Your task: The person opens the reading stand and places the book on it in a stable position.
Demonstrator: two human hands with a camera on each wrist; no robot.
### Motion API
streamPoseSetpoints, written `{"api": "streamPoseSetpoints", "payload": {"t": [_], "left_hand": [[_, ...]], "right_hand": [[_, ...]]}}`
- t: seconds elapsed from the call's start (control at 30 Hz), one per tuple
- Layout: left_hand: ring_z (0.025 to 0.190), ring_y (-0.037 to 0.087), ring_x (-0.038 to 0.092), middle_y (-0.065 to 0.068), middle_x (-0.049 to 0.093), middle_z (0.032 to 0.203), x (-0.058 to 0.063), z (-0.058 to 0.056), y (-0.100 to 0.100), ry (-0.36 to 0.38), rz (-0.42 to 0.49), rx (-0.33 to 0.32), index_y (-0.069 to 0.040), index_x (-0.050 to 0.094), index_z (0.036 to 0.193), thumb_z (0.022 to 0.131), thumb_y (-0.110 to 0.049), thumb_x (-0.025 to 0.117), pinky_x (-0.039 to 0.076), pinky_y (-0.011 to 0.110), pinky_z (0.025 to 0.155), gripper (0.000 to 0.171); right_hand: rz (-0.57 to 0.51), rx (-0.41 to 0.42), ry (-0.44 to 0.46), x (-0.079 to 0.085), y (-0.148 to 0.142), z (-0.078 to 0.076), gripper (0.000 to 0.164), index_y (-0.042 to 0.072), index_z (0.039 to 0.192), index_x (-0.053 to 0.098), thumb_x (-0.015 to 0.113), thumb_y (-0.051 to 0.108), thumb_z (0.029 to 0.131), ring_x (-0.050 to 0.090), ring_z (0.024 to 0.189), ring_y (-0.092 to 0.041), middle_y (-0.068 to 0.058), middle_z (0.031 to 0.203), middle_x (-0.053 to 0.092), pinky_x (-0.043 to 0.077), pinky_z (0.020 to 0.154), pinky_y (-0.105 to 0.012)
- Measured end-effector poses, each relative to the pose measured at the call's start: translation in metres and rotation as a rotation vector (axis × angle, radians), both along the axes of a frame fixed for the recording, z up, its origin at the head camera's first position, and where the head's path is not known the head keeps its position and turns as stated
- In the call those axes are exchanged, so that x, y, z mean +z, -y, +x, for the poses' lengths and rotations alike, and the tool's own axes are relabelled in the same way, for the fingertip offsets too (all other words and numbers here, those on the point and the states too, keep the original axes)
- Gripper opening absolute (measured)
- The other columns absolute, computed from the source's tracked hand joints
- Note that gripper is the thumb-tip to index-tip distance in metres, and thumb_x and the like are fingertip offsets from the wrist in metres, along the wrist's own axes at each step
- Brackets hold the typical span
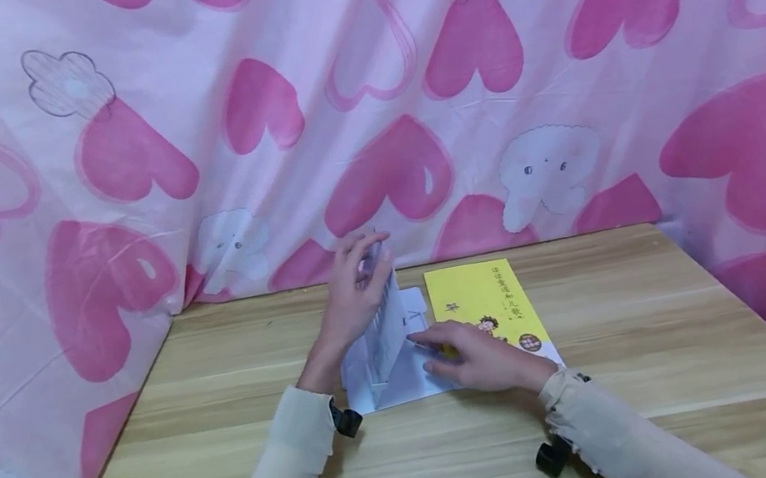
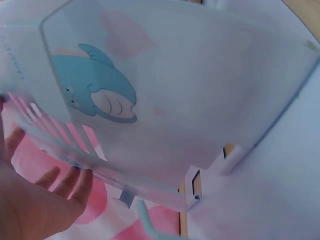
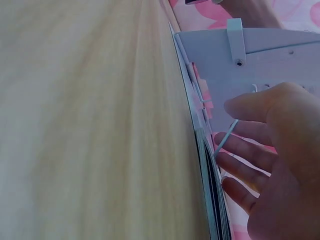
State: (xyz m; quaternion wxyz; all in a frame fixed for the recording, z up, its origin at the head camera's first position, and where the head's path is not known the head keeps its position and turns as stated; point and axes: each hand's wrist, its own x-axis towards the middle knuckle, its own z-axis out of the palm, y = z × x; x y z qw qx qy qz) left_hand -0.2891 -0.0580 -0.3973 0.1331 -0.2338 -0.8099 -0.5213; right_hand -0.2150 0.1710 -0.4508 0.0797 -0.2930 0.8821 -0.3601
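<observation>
A pale folding book stand (image 1: 387,331) with a blue whale printed on its panel (image 2: 165,85) stands on the table, its panel raised steeply over a flat base (image 1: 408,387). My left hand (image 1: 355,286) grips the top edge of that panel, near its row of slots (image 2: 62,127). On the other side, my right hand (image 1: 482,353) reaches in low with thumb and forefinger apart. A thin pale wire prop (image 3: 227,136) runs past the fingers (image 3: 245,150) of the right hand, and the fingertips lie right at it.
A yellow book (image 1: 471,292) lies flat beside the stand, partly under the right forearm and hand. The wooden table (image 1: 233,433) ends at a pink curtain (image 1: 541,94) with hearts behind it. A dark wrist camera (image 1: 552,457) hangs below the right sleeve.
</observation>
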Motion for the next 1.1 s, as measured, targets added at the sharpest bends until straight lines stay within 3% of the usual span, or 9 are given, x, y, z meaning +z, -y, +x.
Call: {"api": "streamPoseSetpoints", "payload": {"t": [0.13,0.33,0.47,0.57,0.67,0.83,1.1], "left_hand": [[0.153,0.032,0.042,0.005,0.036,0.168,0.001,0.003,-0.006,0.028,-0.076,0.002,-0.04,0.055,0.155,0.109,-0.06,0.053,0.048,0.059,0.12,0.05],[0.154,0.03,0.041,0.001,0.041,0.166,-0.001,-0.002,0.003,0.026,-0.087,-0.047,-0.044,0.05,0.158,0.109,-0.057,0.056,0.046,0.062,0.12,0.051],[0.156,0.032,0.039,0.002,0.038,0.169,-0.007,-0.01,0.014,0.038,-0.106,-0.042,-0.044,0.042,0.164,0.106,-0.057,0.061,0.044,0.07,0.119,0.062],[0.155,0.035,0.039,0.006,0.036,0.171,-0.014,-0.016,0.024,0.065,-0.128,-0.009,-0.035,0.037,0.167,0.104,-0.056,0.066,0.044,0.071,0.119,0.073],[0.15,0.036,0.046,0.011,0.043,0.168,-0.021,-0.019,0.033,0.119,-0.155,-0.008,-0.024,0.04,0.166,0.105,-0.056,0.065,0.047,0.066,0.118,0.074],[0.148,0.034,0.054,0.011,0.054,0.161,-0.028,-0.021,0.04,0.202,-0.152,-0.071,-0.018,0.046,0.162,0.107,-0.06,0.06,0.05,0.058,0.119,0.071],[0.148,0.029,0.055,0.004,0.057,0.157,-0.033,-0.021,0.047,0.21,-0.156,-0.082,-0.019,0.05,0.159,0.105,-0.058,0.064,0.048,0.056,0.122,0.068]], "right_hand": [[-0.007,0.013,0.018,0.002,-0.006,0.004,0.054,0.021,0.158,0.056,0.07,0.027,0.107,0.058,0.143,-0.01,0.005,0.157,0.062,0.049,0.122,-0.042],[-0.05,0.0,-0.011,0.008,-0.008,0.008,0.046,0.019,0.153,0.062,0.069,0.023,0.108,0.058,0.144,-0.009,0.006,0.154,0.064,0.051,0.121,-0.04],[-0.11,0.007,-0.015,0.014,-0.005,0.013,0.037,0.017,0.143,0.07,0.069,0.028,0.108,0.069,0.125,-0.008,0.004,0.14,0.074,0.06,0.106,-0.038],[-0.131,0.016,-0.026,0.019,0.001,0.018,0.032,0.018,0.133,0.076,0.071,0.035,0.107,0.072,0.106,-0.008,0.007,0.121,0.079,0.064,0.092,-0.033],[-0.126,0.01,-0.054,0.024,0.01,0.024,0.029,0.022,0.124,0.079,0.072,0.043,0.105,0.071,0.095,-0.005,0.014,0.108,0.078,0.063,0.082,-0.028],[-0.156,-0.007,-0.123,0.031,0.026,0.03,0.018,0.026,0.111,0.08,0.072,0.042,0.105,0.07,0.083,-0.002,0.016,0.096,0.078,0.062,0.073,-0.027],[-0.158,-0.07,-0.138,0.032,0.041,0.036,0.018,0.018,0.103,0.083,0.075,0.034,0.104,0.066,0.074,-0.002,0.015,0.089,0.078,0.062,0.07,-0.026]]}}
